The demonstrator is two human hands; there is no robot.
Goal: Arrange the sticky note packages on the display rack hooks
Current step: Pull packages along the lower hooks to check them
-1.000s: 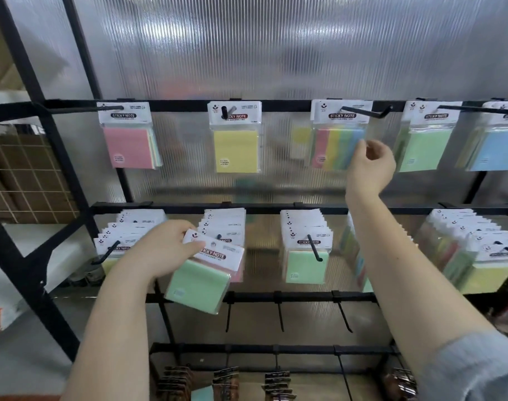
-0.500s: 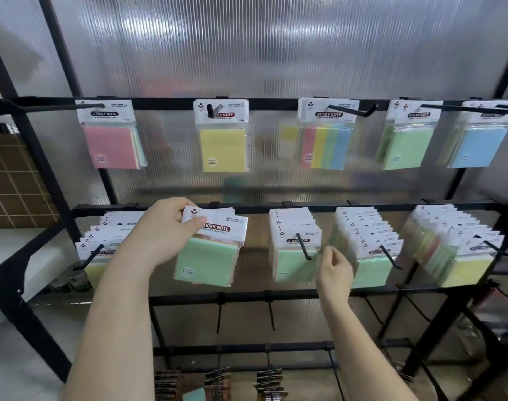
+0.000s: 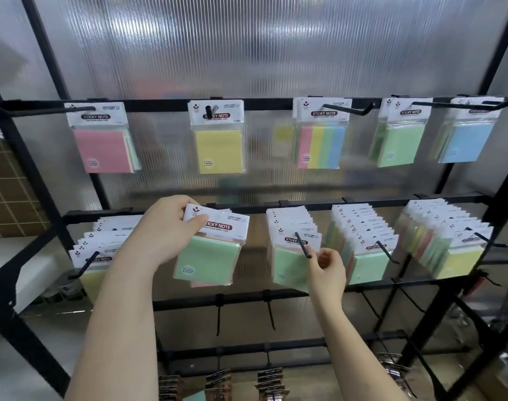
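Your right hand (image 3: 326,270) has shifted slightly left since half a second ago, fingers now pinching the front green pack (image 3: 290,264) just below the middle hook (image 3: 303,245). Left of that hook, your left hand (image 3: 163,230) grips a held stack of packs (image 3: 209,250), thumb on top.

Top row of your black rack (image 3: 275,101), left to right: pink pack (image 3: 102,150), yellow pack (image 3: 218,150), pink-yellow-green-blue striped pack (image 3: 320,146), green pack (image 3: 400,144), blue pack (image 3: 466,141). Your held pack (image 3: 209,260) is mint green, header white.
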